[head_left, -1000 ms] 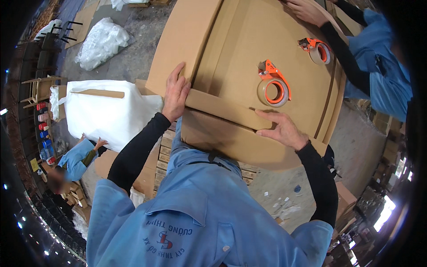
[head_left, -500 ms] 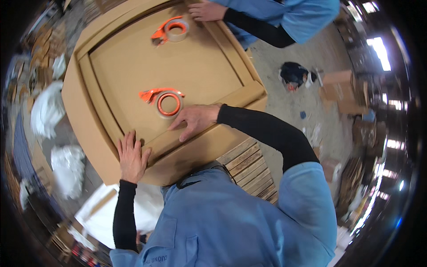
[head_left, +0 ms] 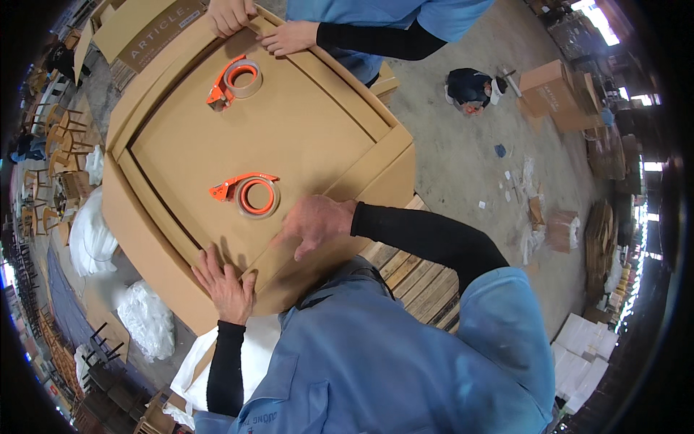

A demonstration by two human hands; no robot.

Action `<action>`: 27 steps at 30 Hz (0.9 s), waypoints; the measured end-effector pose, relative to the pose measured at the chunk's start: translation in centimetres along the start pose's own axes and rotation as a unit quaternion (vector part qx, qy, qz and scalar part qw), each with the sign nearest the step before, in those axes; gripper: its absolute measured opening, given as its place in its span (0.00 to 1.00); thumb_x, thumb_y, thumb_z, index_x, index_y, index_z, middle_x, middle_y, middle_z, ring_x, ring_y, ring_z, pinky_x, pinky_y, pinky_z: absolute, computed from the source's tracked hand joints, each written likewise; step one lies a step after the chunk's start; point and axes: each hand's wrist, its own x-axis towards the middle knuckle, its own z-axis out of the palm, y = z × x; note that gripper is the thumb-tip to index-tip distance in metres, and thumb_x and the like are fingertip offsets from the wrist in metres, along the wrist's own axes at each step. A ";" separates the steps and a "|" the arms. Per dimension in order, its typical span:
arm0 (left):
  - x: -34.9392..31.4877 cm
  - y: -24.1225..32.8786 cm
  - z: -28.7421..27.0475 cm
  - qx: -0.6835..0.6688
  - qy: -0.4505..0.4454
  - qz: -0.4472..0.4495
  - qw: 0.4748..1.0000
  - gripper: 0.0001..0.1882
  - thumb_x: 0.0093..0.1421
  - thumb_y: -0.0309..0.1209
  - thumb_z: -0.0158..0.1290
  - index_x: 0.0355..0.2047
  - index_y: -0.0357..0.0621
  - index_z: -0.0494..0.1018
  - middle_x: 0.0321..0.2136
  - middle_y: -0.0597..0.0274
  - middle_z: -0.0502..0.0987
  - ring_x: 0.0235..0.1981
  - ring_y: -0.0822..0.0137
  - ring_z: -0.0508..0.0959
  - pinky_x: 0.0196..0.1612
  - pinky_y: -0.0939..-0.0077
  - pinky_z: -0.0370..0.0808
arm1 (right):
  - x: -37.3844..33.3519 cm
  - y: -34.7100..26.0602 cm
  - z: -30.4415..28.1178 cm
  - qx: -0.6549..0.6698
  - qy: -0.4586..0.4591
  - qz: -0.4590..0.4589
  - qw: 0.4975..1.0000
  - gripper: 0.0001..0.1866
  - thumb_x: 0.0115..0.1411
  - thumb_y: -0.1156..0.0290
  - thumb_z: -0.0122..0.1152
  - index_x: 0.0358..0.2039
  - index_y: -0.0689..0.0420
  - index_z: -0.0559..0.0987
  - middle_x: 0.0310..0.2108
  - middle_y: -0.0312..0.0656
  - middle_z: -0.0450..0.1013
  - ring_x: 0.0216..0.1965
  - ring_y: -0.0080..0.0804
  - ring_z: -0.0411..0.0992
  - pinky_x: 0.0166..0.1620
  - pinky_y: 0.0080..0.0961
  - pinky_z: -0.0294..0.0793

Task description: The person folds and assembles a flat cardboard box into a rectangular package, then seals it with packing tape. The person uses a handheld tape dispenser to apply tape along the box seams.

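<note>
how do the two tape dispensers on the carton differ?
Place: the near tape dispenser lies by the wearer's right hand; the far tape dispenser lies closer to the co-worker's hands.
Pose: in the picture, the near dispenser's head points left from its roll, the far dispenser's down-left.
Shared: both orange, loaded with tape, lying unheld on the carton.

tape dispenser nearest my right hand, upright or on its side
On its side: seen from above, the orange tape dispenser shows the round face of its tape roll.
</note>
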 end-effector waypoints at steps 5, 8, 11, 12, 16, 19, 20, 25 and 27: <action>-0.1 -4.4 1.3 -0.171 0.062 -0.052 0.982 0.30 0.72 0.46 0.50 0.61 0.30 0.68 0.74 0.43 0.55 0.76 0.40 0.50 0.75 0.38 0.42 | 1.6 1.5 -1.8 0.068 -0.026 -0.041 0.996 0.35 0.49 0.46 0.74 0.59 0.43 0.83 0.47 0.48 0.81 0.50 0.48 0.78 0.54 0.43 0.76; 0.6 -7.1 -0.9 -0.171 0.116 -0.076 0.976 0.29 0.73 0.40 0.49 0.68 0.32 0.63 0.71 0.41 0.61 0.72 0.42 0.58 0.74 0.51 0.53 | 3.1 3.5 -1.2 0.141 -0.030 -0.077 0.987 0.38 0.51 0.46 0.73 0.60 0.52 0.81 0.54 0.55 0.78 0.58 0.49 0.74 0.61 0.43 0.72; -0.5 -8.7 -1.8 -0.199 0.156 -0.130 0.959 0.29 0.70 0.36 0.54 0.66 0.33 0.66 0.69 0.41 0.63 0.70 0.42 0.61 0.73 0.52 0.56 | 2.4 2.4 -4.1 0.121 -0.090 -0.023 0.988 0.40 0.52 0.45 0.73 0.61 0.53 0.80 0.54 0.53 0.79 0.56 0.49 0.76 0.60 0.41 0.74; -1.4 -8.7 -1.9 -0.176 0.154 -0.145 0.961 0.29 0.70 0.36 0.54 0.66 0.33 0.65 0.69 0.41 0.63 0.70 0.42 0.62 0.73 0.52 0.57 | 2.4 2.1 -4.4 0.139 -0.095 -0.004 0.986 0.39 0.52 0.44 0.73 0.61 0.53 0.80 0.54 0.53 0.79 0.55 0.49 0.77 0.59 0.41 0.75; -2.9 -7.0 -0.8 -0.162 0.123 -0.180 0.962 0.30 0.66 0.38 0.60 0.61 0.29 0.68 0.69 0.40 0.61 0.69 0.40 0.62 0.71 0.51 0.60 | 2.3 -0.3 -6.2 0.050 -0.087 -0.009 0.995 0.33 0.52 0.54 0.77 0.60 0.47 0.82 0.46 0.50 0.82 0.43 0.51 0.79 0.49 0.40 0.78; -3.5 -7.2 0.1 -0.177 0.149 -0.157 0.960 0.25 0.65 0.37 0.61 0.53 0.29 0.70 0.69 0.39 0.61 0.69 0.39 0.61 0.70 0.50 0.62 | 2.2 -2.5 -8.5 0.011 -0.050 -0.014 0.999 0.36 0.47 0.61 0.82 0.59 0.49 0.82 0.37 0.50 0.82 0.26 0.42 0.74 0.35 0.34 0.75; -3.2 -7.2 -0.3 -0.229 0.166 -0.174 0.943 0.22 0.65 0.36 0.62 0.48 0.29 0.70 0.68 0.39 0.62 0.69 0.38 0.61 0.69 0.49 0.63 | 2.2 -3.2 -9.8 -0.002 -0.069 0.004 0.998 0.36 0.46 0.62 0.82 0.59 0.50 0.82 0.37 0.51 0.82 0.25 0.42 0.74 0.35 0.34 0.75; -1.7 -7.2 0.4 -0.259 0.197 -0.171 0.930 0.21 0.63 0.36 0.64 0.47 0.31 0.72 0.69 0.39 0.60 0.69 0.38 0.61 0.70 0.49 0.61 | 1.3 -3.6 -13.1 -0.009 -0.140 0.074 0.987 0.37 0.44 0.66 0.83 0.58 0.52 0.83 0.40 0.53 0.82 0.26 0.42 0.75 0.36 0.34 0.75; -1.6 -6.9 1.6 -0.223 0.197 -0.167 0.940 0.22 0.61 0.35 0.66 0.47 0.32 0.73 0.71 0.38 0.58 0.71 0.37 0.59 0.71 0.47 0.60 | 1.4 -2.9 -13.1 0.008 -0.146 0.070 0.987 0.37 0.44 0.66 0.83 0.58 0.54 0.82 0.40 0.55 0.82 0.28 0.42 0.77 0.37 0.33 0.76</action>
